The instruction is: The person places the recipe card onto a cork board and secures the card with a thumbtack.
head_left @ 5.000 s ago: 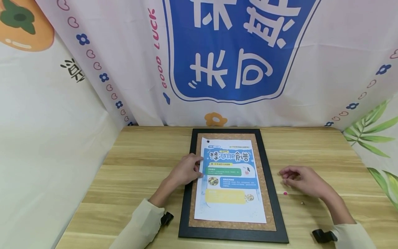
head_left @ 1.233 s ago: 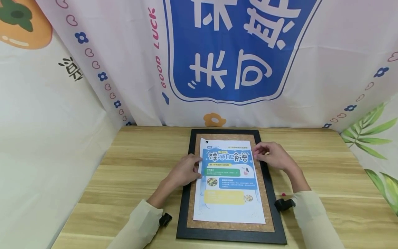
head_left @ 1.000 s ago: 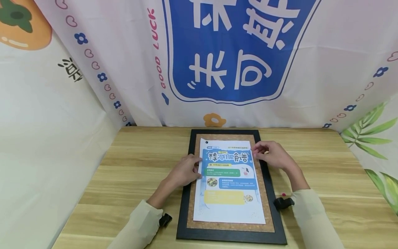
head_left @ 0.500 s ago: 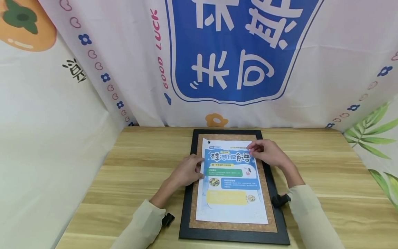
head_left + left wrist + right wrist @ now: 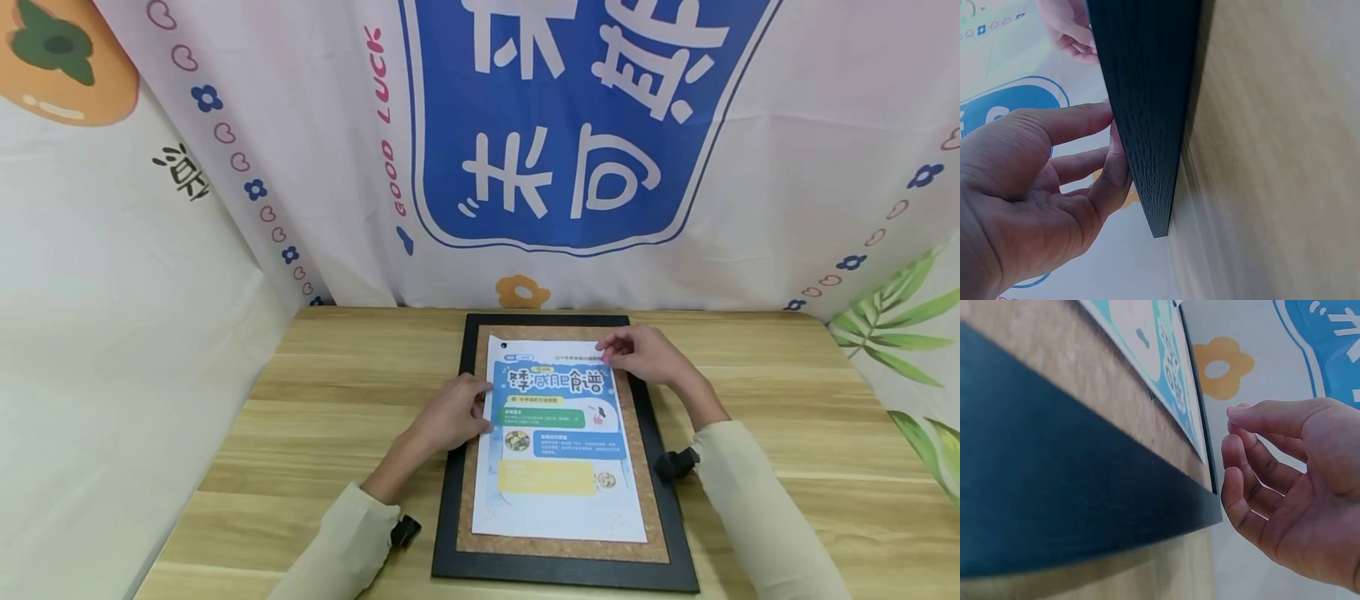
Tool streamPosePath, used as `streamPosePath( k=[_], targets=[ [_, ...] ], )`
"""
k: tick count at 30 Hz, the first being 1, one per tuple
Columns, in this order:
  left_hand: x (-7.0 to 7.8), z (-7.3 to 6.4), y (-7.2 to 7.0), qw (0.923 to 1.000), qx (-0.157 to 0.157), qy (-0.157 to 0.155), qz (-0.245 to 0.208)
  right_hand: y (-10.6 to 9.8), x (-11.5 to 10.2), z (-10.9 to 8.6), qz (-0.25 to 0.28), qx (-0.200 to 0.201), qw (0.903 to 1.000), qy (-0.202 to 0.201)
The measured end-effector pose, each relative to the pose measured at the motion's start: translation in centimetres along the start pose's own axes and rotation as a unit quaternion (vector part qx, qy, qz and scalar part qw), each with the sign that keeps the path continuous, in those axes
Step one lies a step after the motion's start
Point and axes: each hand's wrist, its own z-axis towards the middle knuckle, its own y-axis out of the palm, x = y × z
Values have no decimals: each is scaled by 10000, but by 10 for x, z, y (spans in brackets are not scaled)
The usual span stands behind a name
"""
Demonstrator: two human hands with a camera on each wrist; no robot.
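Now we see a white sheet of paper lying face up on a brown cork board. The board has a black frame around it and lies flat on the wooden worktop. At the top left corner of the paper sits a small black pin. We can see green, blue and yellow boxes on the page, and big letters near its top.

Our left hand reaches over the left side of the frame. Its fingers are loose and a bit spread, and their tips touch the left edge of the paper. From the left wrist we can't see those tips well, because the frame hides them.

Our right hand is at the top right corner of the paper. Its thumb and pointing finger pinch a small pink thing, and the other fingers are softly bent. Most of the pink thing is hidden, and we can't tell if it touches the paper.

We have pale sleeves on both arms, with a little black gadget at each wrist. Behind the worktop hangs a white cloth with a big blue sign and an orange flower. Green leaves are drawn over on the right.
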Motion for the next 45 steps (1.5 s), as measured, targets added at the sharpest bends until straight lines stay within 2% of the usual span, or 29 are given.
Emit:
streamPosePath(
  k=[9, 19, 28, 40, 45],
  targets=[
    [-1, 0, 1, 10000, -16, -23, -22, 0, 5, 13, -168, 24, 9998, 111],
    [-1, 0, 1, 10000, -34, -11, -45, 5, 12, 28, -292, 85, 9995, -114],
    [-1, 1, 1, 10000, -39, -36, -63, 7, 10, 35, -491, 45, 9987, -95],
    [-1, 0, 1, 10000, -13, -26, -43, 6, 7, 39, -453, -126, 9989, -27],
    [-1, 1, 1, 10000, -27, -32, -54, 6, 5, 40, -527, -106, 9984, -148]
  ],
)
